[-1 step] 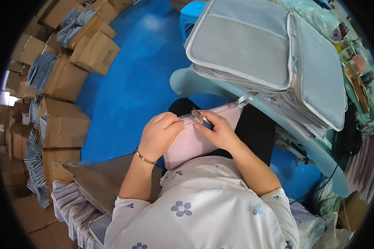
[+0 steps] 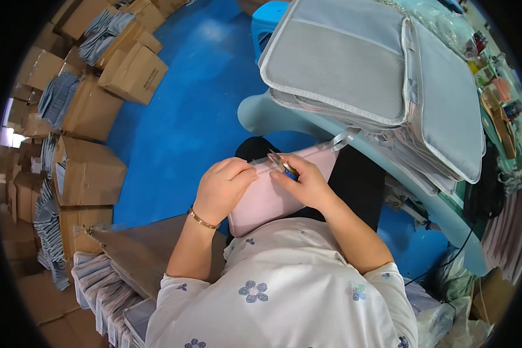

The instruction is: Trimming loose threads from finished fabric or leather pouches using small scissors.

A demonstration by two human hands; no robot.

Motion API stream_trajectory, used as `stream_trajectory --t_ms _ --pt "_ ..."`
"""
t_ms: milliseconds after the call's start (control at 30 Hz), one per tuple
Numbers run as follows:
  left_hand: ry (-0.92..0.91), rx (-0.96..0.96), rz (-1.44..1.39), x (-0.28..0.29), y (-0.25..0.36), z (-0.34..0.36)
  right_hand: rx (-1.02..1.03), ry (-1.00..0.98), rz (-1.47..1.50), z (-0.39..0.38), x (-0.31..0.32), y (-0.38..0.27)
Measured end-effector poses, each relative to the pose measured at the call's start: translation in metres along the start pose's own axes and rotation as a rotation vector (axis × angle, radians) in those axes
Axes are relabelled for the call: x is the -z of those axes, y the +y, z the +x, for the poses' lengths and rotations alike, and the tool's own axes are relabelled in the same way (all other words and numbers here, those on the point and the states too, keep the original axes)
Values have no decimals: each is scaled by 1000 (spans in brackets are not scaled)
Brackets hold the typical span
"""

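Observation:
Across my lap lies a pale pink fabric piece [image 2: 267, 200], folded and flat, with a grey ribbon loop [image 2: 345, 138] at its far right end. My left hand [image 2: 225, 184] is closed, its thumb and fingers pinching the far edge of the pink piece. Small metal thread snips [image 2: 285, 166] with some blue on them sit in my right hand [image 2: 307, 182], whose fingers are wrapped round them. Their pointed tips reach just past the pink edge, close to my left fingertips. Whether the blades touch a thread is too small to tell.
To the right, a pale blue-green table [image 2: 272, 113] carries a stack of grey mesh fabric organizers [image 2: 348, 64]. A blue stool [image 2: 267, 23] stands behind it. Cardboard boxes [image 2: 90, 171] with folded grey pieces line the left. Beside my left elbow is a bundle of folded pieces [image 2: 101, 290].

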State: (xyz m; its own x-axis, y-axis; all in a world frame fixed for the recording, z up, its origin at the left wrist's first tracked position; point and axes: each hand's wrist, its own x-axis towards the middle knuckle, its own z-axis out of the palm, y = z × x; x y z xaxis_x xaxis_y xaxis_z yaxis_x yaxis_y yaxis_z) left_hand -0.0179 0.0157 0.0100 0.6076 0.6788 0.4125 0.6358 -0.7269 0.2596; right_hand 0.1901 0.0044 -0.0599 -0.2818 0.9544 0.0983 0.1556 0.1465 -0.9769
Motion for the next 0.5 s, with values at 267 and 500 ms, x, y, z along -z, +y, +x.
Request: stream_trajectory --t_ms 267,500 --pt "66 205 -45 -6 -25 -10 13 148 -80 -5 -2 1" --pt "119 197 -82 -13 -26 -10 179 11 -496 -18 -11 -28"
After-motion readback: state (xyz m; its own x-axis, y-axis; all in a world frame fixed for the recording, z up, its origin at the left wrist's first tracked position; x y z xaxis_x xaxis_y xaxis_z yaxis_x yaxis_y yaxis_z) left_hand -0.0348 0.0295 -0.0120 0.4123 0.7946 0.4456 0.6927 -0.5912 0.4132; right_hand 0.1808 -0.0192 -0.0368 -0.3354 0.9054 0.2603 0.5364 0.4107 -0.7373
